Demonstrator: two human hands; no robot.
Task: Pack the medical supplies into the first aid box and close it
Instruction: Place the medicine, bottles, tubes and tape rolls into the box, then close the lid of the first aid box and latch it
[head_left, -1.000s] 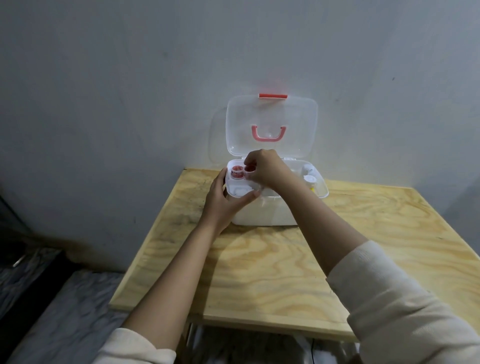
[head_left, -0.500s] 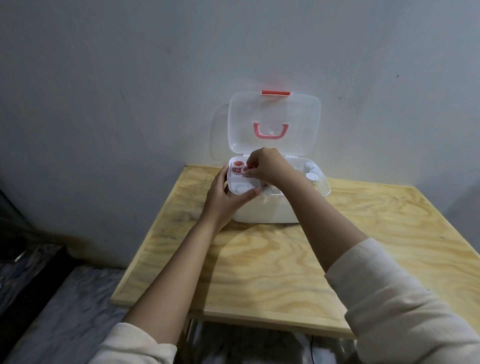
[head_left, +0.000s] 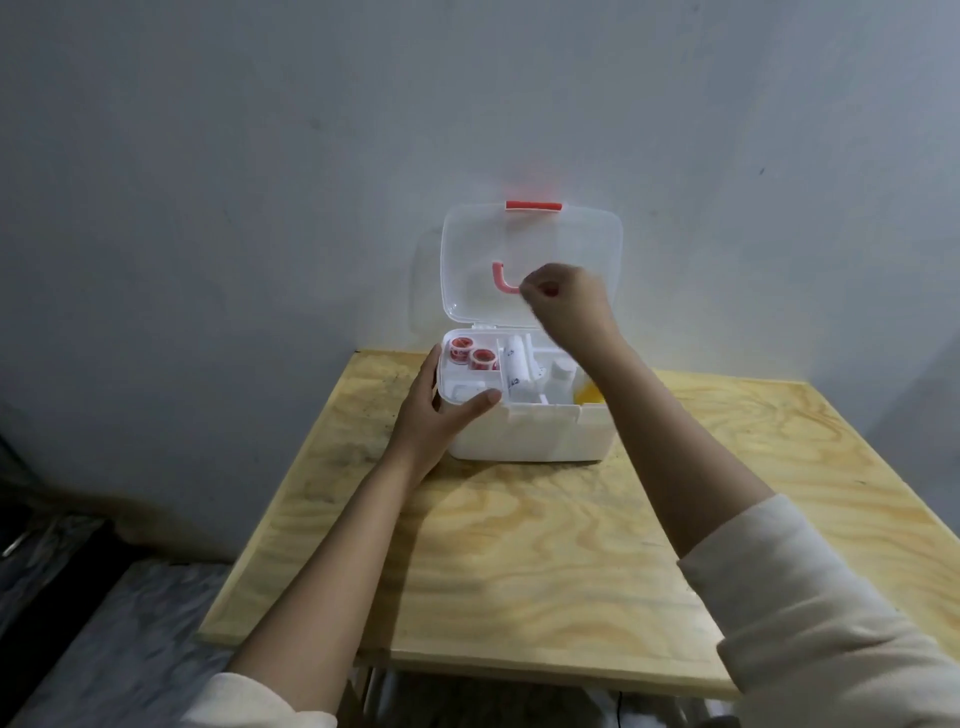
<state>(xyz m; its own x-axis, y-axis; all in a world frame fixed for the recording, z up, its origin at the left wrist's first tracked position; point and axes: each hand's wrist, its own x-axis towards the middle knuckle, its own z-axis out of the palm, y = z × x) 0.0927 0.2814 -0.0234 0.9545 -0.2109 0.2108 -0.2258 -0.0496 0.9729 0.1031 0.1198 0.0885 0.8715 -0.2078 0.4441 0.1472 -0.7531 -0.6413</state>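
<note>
My left hand (head_left: 436, 410) cupped the front left corner of the white first aid box (head_left: 524, 431), thumb over its rim, fingers spread along the side. Inside the tray, two red tape rolls (head_left: 470, 356) sat back left, a white bandage roll (head_left: 515, 366) beside them. My right hand (head_left: 563, 301) hovered before the upright clear lid (head_left: 467, 260), fingers curled; whether it held anything, I couldn't tell.

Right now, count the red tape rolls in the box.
2. One red tape roll lies in the tray's back-left compartment, the other beside it on its right. More may be hidden under the tray or the right hand.
</note>
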